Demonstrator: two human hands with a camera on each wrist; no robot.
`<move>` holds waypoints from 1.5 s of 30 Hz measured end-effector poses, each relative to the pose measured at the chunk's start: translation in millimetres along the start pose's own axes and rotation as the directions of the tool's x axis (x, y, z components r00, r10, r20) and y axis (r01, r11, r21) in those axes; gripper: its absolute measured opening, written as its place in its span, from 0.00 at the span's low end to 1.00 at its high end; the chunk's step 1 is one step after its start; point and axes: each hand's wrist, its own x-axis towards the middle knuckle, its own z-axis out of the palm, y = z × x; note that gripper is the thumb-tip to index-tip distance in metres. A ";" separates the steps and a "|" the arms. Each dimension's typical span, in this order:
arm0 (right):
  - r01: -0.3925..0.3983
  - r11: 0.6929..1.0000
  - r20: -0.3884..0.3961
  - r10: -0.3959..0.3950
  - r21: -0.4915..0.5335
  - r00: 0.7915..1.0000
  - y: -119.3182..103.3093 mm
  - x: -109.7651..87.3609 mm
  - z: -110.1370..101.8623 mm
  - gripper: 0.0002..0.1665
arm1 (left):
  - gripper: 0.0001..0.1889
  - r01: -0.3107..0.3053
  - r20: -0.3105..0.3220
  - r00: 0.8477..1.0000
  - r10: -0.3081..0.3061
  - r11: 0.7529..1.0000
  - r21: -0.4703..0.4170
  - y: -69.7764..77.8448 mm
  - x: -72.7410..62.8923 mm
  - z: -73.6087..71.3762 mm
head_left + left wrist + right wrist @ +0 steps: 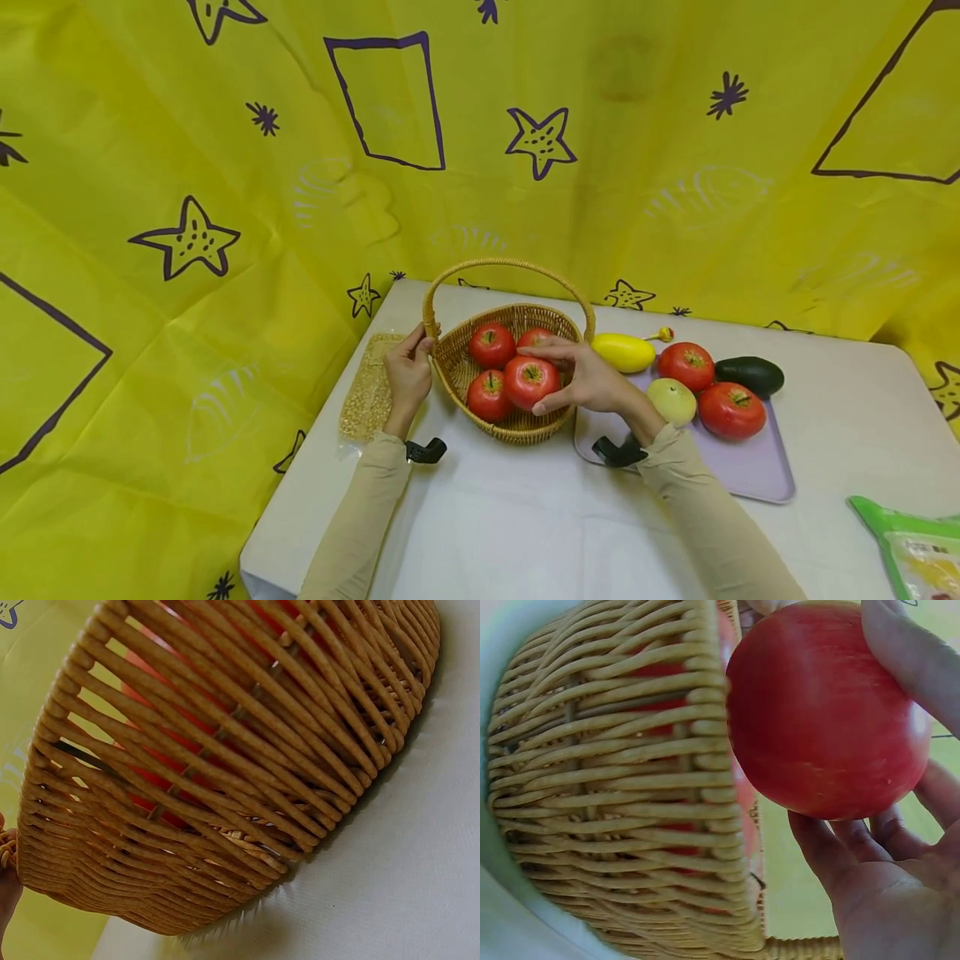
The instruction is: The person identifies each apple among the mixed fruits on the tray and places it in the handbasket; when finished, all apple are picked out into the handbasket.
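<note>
A wicker basket [448, 363] with a tall arched handle stands on the white table. At the foot of its handle, on the left side, my left hand [408, 377] grips it with curled fingers. My right hand [596, 379] holds a red apple [531, 382] over the basket, thumb on one side and fingers on the other. In the right wrist view that apple [825, 712] shows just above the rim. Three more red apples [492, 346] lie inside, the back one partly hidden behind the right hand. Through the weave, red patches [165, 750] show in the left wrist view.
Right of the basket, a lilac tray [757, 483] carries two red apples [732, 412], a pale green round fruit [671, 402] and a dark green oblong one [750, 377]. A yellow fruit [624, 353] lies behind. Bagged grains [367, 392] lie left; a green-edged bag [918, 542] sits far right.
</note>
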 end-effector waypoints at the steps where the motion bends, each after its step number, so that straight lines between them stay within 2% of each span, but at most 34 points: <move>1: -0.006 1.000 0.000 0.006 -0.009 1.000 1.1 -0.4 0.3 0.48 | 0.16 0.000 0.000 1.000 0.000 1.000 -0.003 0.5 0.0 0.3; 7: -0.027 0.998 0.001 0.028 -0.064 1.000 5.7 -1.3 1.8 0.49 | 0.16 0.007 -0.005 1.000 -0.007 1.000 -0.011 0.9 0.6 0.7; 16: -0.014 0.986 0.030 0.019 -0.168 0.999 13.6 -3.2 1.8 0.48 | 0.16 0.006 0.008 1.000 -0.006 1.000 0.006 1.1 1.4 1.5; 28: -0.010 0.964 0.031 0.019 -0.266 0.999 13.8 -5.7 5.8 0.49 | 0.16 0.002 -0.044 0.999 -0.001 1.000 0.029 4.8 0.4 8.7; 35: 0.004 0.948 0.028 0.005 -0.319 1.000 13.8 -3.5 8.3 0.48 | 0.17 0.045 -0.038 0.998 -0.045 0.999 0.014 2.6 1.1 7.0; 39: 0.015 0.937 0.039 -0.001 -0.350 0.999 14.2 -2.3 10.6 0.48 | 0.17 0.050 -0.041 0.998 -0.050 0.999 0.006 0.4 0.6 6.4; 42: 0.023 0.928 0.044 -0.007 -0.372 0.999 14.4 -1.2 13.3 0.48 | 0.17 0.055 -0.043 0.998 -0.054 0.999 0.004 3.7 -0.3 6.8; 45: 0.019 0.916 0.048 0.000 -0.400 0.999 14.5 -0.3 16.3 0.47 | 0.17 0.067 -0.044 0.997 -0.067 0.998 0.002 15.9 -1.6 7.1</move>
